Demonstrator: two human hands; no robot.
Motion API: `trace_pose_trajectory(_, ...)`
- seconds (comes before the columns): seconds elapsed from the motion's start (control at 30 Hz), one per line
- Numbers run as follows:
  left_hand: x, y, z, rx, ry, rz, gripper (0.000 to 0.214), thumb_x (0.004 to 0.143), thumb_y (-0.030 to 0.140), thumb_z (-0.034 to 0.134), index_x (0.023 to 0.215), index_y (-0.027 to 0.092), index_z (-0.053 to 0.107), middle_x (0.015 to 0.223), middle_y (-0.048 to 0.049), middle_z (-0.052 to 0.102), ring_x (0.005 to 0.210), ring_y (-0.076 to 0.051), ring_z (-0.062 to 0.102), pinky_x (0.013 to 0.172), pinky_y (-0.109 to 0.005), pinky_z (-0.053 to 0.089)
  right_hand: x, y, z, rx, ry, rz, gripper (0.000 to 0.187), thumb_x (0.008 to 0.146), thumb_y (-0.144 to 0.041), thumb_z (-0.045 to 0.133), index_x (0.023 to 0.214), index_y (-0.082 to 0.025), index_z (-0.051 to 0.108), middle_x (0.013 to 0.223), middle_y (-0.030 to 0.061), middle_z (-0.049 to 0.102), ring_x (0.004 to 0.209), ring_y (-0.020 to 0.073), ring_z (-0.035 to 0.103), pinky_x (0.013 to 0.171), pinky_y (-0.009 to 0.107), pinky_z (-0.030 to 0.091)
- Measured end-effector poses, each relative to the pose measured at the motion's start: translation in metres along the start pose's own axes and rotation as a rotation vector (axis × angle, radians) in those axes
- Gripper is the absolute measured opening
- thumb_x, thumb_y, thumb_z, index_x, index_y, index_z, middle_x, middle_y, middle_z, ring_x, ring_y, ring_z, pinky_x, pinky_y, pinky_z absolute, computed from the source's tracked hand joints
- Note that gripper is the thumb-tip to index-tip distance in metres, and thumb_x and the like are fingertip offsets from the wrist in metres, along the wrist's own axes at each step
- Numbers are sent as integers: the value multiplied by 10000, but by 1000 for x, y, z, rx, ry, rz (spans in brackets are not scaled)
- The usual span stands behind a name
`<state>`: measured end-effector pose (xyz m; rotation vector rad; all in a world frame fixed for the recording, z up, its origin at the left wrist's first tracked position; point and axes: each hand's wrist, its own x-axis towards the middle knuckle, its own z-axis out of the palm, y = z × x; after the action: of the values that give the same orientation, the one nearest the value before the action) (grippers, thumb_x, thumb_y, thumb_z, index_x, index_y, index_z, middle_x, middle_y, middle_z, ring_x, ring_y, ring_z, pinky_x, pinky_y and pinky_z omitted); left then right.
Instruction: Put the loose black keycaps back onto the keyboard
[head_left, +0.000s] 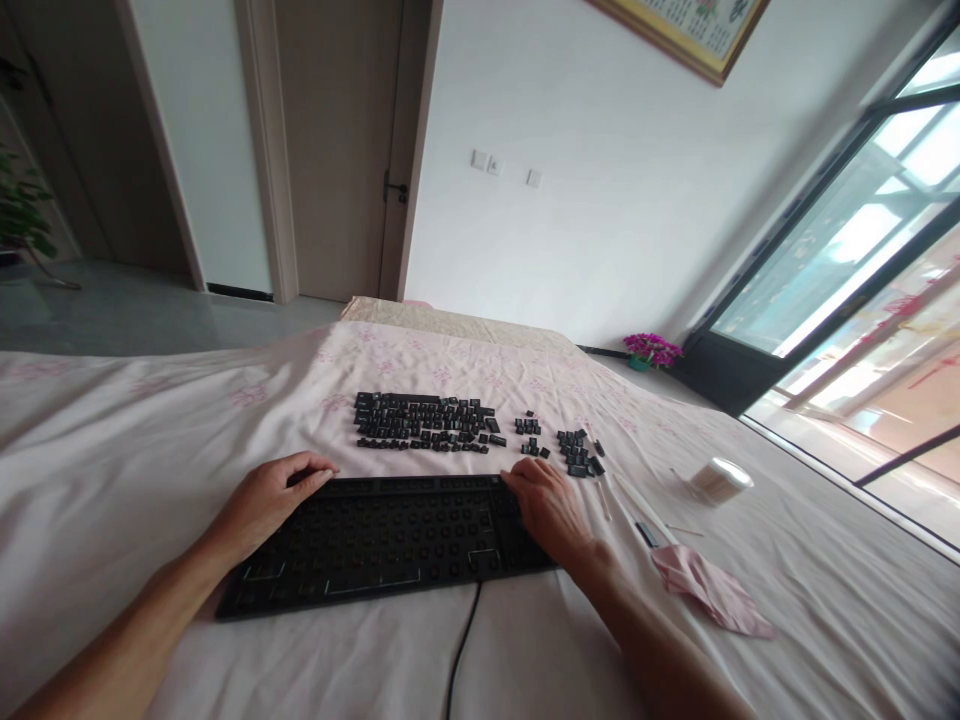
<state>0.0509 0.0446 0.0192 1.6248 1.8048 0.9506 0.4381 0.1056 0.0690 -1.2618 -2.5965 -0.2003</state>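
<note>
A black keyboard (390,540) without its keycaps lies on the bed sheet, its bare key sockets facing up. My left hand (274,500) is closed at its far left edge, thumb along the rim and fingers curled. Over the right end is my right hand (547,505), fingers bent round the far edge; it covers part of the number-pad side. A black cable (463,640) runs from the near edge towards me. Just beyond the keyboard, loose black keycaps (420,420) lie in rows, with smaller groups of keycaps (574,450) to the right.
To the right are a round tub of cotton swabs (724,480), a loose swab (684,530), a pink cloth (709,590) and a small dark tool (646,535). The pale sheet (825,560) is wrinkled. Behind stand a door (337,150) and pink flowers (652,350).
</note>
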Motion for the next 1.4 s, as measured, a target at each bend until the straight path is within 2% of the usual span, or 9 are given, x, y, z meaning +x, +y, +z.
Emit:
trace_pose_trajectory(0.23, -1, -1, -1, 17, -2, -9, 402, 837, 562, 510, 971, 227, 687, 986, -10, 730, 936, -224, 652, 839, -277, 449, -7, -5, 9, -66, -29, 20, 429, 829, -62, 486, 1206, -210, 629, 1094, 80, 608, 1001, 226, 493, 845, 335, 374)
trace_pose_trajectory(0.4, -1, 2, -2, 18, 1, 1, 394, 838, 549, 506, 963, 225, 691, 983, -10, 734, 932, -222, 657, 830, -267, 457, -9, -4, 7, 4, -22, 39, 499, 801, -29, 471, 1211, -252, 645, 1127, 63, 631, 1039, 225, 502, 872, 339, 384)
trace_pose_trajectory(0.5, 1, 1, -1, 10, -12, 1, 397, 832, 553, 510, 961, 226, 693, 994, -14, 734, 952, -224, 657, 848, -267, 455, -2, 17, 4, 138, 11, 76, 508, 840, -43, 426, 1214, -296, 660, 1118, 35, 657, 1017, 191, 538, 879, 307, 411)
trace_pose_trajectory(0.57, 2, -2, -1, 11, -20, -4, 397, 830, 559, 514, 965, 231, 693, 1004, -12, 733, 965, -224, 656, 858, -266, 453, 10, 44, 5, 181, 75, 173, 489, 873, -71, 399, 1231, -281, 657, 1113, 35, 671, 1006, 178, 559, 889, 290, 423)
trace_pose_trajectory(0.63, 3, -5, 0, 14, -24, -14, 400, 829, 565, 516, 969, 234, 692, 1011, -12, 732, 969, -223, 656, 862, -266, 453, 25, 76, 8, 120, 109, 310, 440, 891, -112, 411, 1190, -279, 687, 1120, 31, 678, 1019, 181, 570, 902, 288, 419)
trace_pose_trajectory(0.7, 3, -6, 0, 8, -26, -22, 407, 826, 569, 520, 975, 230, 690, 1010, -14, 733, 964, -224, 657, 855, -264, 459, 42, 106, 11, 22, 67, 436, 408, 903, -146, 428, 1162, -306, 701, 1148, 13, 677, 1057, 181, 568, 941, 290, 393)
trace_pose_trajectory(0.8, 3, -5, 2, -11, -36, -38, 415, 831, 564, 518, 985, 217, 685, 1008, -19, 734, 961, -224, 658, 836, -257, 473, 64, 135, 15, -20, 31, 476, 370, 897, -178, 467, 1134, -314, 717, 1152, 20, 680, 1077, 202, 559, 892, 287, 405)
trace_pose_trajectory(0.93, 4, -6, 3, -35, -54, -59, 428, 838, 576, 505, 998, 215, 671, 989, -22, 736, 955, -231, 663, 794, -251, 495, 86, 146, 23, -55, -19, 462, 324, 888, -201, 506, 1077, -318, 743, 1140, 21, 688, 1069, 206, 550, 837, 265, 411)
trace_pose_trajectory(1.4, 5, -3, 4, -67, -27, -73, 408, 788, 594, 548, 919, 246, 717, 917, -6, 753, 900, -252, 677, 711, -257, 524, 131, 155, 44, -204, -151, 436, 289, 868, -170, 533, 989, -277, 772, 1093, 66, 704, 1094, 222, 540, 885, 301, 384)
